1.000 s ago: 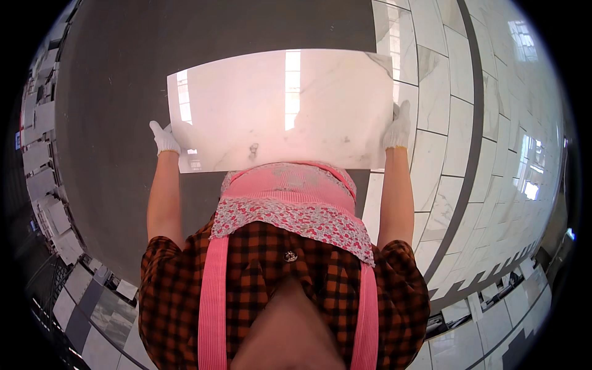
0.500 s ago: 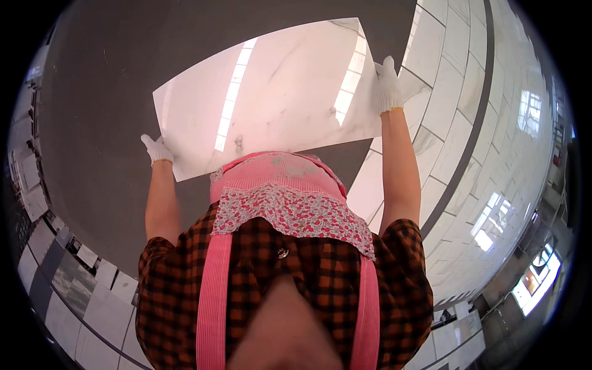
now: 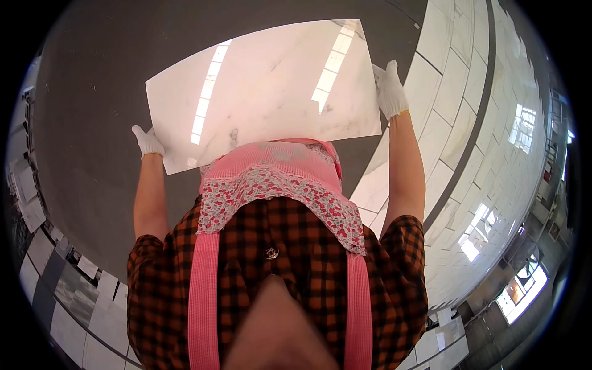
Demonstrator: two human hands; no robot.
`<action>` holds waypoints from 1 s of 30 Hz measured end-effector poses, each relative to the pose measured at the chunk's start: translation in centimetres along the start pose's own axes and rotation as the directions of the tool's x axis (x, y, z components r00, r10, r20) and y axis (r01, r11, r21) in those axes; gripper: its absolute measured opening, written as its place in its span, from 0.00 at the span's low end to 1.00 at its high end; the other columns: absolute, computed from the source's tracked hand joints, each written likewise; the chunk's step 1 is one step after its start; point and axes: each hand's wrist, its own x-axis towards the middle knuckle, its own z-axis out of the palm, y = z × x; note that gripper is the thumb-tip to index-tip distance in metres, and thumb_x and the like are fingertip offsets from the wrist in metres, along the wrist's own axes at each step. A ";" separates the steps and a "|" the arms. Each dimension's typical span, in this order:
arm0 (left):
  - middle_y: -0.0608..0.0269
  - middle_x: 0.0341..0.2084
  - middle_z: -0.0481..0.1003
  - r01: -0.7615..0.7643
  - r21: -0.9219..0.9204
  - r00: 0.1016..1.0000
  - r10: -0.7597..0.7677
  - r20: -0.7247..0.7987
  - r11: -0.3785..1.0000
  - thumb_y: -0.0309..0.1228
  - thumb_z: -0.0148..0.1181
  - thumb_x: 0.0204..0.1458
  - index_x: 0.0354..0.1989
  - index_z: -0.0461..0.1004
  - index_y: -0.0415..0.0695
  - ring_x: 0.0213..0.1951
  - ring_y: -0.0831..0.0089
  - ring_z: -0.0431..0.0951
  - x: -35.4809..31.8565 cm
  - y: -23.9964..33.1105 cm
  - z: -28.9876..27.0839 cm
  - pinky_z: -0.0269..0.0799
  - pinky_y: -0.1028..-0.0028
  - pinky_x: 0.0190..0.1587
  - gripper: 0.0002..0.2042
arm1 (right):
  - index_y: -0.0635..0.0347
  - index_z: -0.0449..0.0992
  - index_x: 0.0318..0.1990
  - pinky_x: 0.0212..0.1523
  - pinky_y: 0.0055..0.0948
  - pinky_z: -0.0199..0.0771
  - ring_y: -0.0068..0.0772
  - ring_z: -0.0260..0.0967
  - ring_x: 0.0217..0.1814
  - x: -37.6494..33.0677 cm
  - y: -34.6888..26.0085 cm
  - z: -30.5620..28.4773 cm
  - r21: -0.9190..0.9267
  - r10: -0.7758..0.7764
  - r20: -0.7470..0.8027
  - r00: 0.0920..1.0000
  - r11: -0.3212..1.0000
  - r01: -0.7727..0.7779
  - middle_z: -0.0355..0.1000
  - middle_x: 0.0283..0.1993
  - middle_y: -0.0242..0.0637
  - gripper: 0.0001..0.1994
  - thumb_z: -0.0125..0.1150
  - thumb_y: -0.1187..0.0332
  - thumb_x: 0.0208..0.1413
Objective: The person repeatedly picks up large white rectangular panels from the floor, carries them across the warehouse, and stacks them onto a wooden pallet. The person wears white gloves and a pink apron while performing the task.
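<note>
A glossy white marble-look tile (image 3: 265, 86) with grey veins is held in front of my body, its near edge close to my pink apron (image 3: 271, 160). My left hand (image 3: 148, 142), in a white knit glove, grips the tile's short left edge near its lower corner. On the opposite short edge, my right hand (image 3: 390, 91) in a matching glove is closed, thumb pointing up. The fingers of both hands are partly hidden behind the tile. Two bright strips of light reflect on its surface.
A dark grey floor (image 3: 92, 123) lies under and left of the tile. To the right, rows of laid glossy white tiles (image 3: 453, 86) are crossed by a dark strip (image 3: 472, 135). Stacked tiles and boards (image 3: 28, 191) line the far left. A bright window (image 3: 523, 295) shows at lower right.
The tile and both hands have shifted slightly left in view, and the tile has turned a little toward level. The reflected light strips have slid left across it. Both hands keep their hold.
</note>
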 end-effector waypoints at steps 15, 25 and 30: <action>0.46 0.53 0.67 0.107 -0.032 0.974 -0.099 0.205 0.994 0.65 0.24 0.53 0.55 0.60 0.24 0.54 0.64 0.67 -2.1 -0.4 6.2 0.57 0.72 0.59 0.47 | 0.75 0.57 0.59 0.63 0.33 0.51 0.41 0.56 0.62 10.6 3.2 -6.1 -0.014 0.144 -0.247 0.958 0.988 -0.152 0.60 0.60 0.48 0.38 0.31 0.42 0.60; 0.48 0.56 0.64 0.016 0.168 0.893 -0.089 0.441 0.986 0.62 0.24 0.55 0.57 0.59 0.28 0.57 0.66 0.64 2.0 3.3 16.2 0.52 0.73 0.61 0.43 | 0.68 0.53 0.63 0.66 0.35 0.41 0.40 0.44 0.69 9.8 2.5 -11.3 0.052 0.136 -0.435 0.890 0.991 -0.126 0.49 0.67 0.45 0.36 0.30 0.43 0.61; 0.48 0.57 0.62 -0.087 0.104 0.876 0.027 0.481 0.991 0.63 0.25 0.55 0.57 0.60 0.28 0.58 0.65 0.62 6.3 5.3 19.7 0.51 0.71 0.62 0.43 | 0.70 0.55 0.61 0.67 0.34 0.39 0.40 0.45 0.68 12.9 5.7 -15.7 0.033 0.077 -0.457 0.886 0.997 -0.070 0.50 0.67 0.48 0.36 0.29 0.44 0.61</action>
